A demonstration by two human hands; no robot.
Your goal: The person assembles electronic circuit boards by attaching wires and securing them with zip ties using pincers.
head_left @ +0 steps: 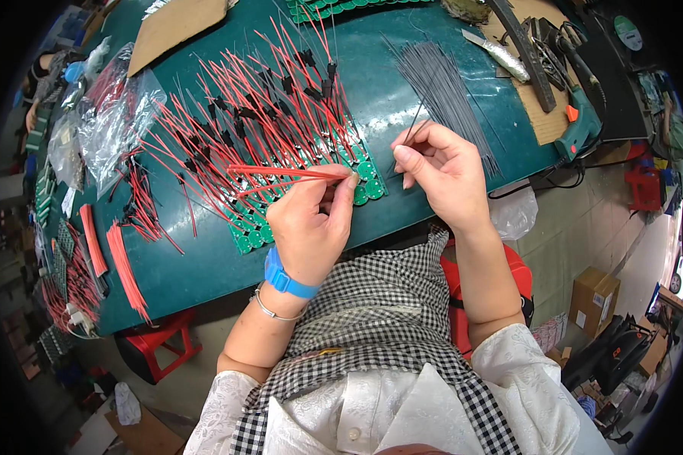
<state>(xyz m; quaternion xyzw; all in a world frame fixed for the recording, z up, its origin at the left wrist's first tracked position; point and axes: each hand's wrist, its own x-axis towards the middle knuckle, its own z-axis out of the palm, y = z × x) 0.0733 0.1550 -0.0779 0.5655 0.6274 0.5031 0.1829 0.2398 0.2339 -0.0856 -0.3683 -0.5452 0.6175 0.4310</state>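
My left hand (311, 212) is closed around a small bunch of red wires (269, 174), whose free ends point left. Beneath it lie panels of round green circuit boards (366, 178). Many red wires with black connectors (247, 114) stand up and fan out from these boards. My right hand (446, 171) is pinched shut at the near side of a loose pile of black wires (444, 83). A thin black wire (415, 123) shows at its fingertips. The two hands are apart, both above the table's near edge.
Bundles of red wire (127, 269) lie at the left of the green table (193, 280), near clear plastic bags (118, 114). Cardboard (176, 30) lies at the far left. At the right are a knife with a wrapped handle (501, 57) and a green soldering gun (580, 125) with its cable.
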